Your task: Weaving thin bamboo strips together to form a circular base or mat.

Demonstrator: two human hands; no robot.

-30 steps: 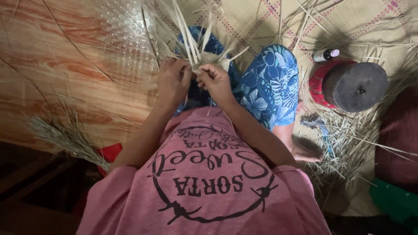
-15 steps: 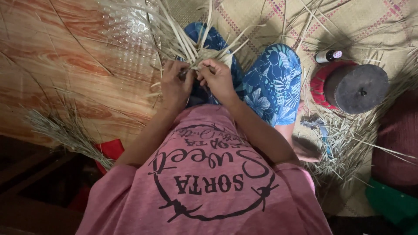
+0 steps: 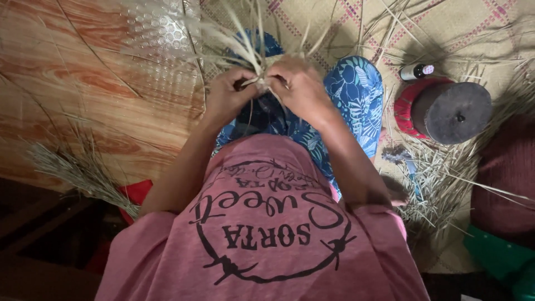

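Note:
My left hand (image 3: 227, 95) and my right hand (image 3: 299, 85) are close together above my lap, both closed on a bundle of pale dry straw strips (image 3: 245, 47). The strips fan up and outward from between my fingers. Below the hands lie my legs in blue flower-patterned trousers (image 3: 354, 95), and my pink printed shirt (image 3: 267, 228) fills the lower part of the view. Where exactly the strips cross inside my fingers is hidden.
A woven mat (image 3: 457, 33) covers the floor at the right, strewn with loose straw (image 3: 440, 178). A dark round drum-like object with a red base (image 3: 448, 111) and a small bottle (image 3: 417, 71) stand at the right. Wood-pattern flooring (image 3: 72, 83) and a grass bunch (image 3: 78, 173) lie left.
My hands stay together on the straw bundle and have worked it slightly; the fanned strips have shifted and bent lower and more to the left.

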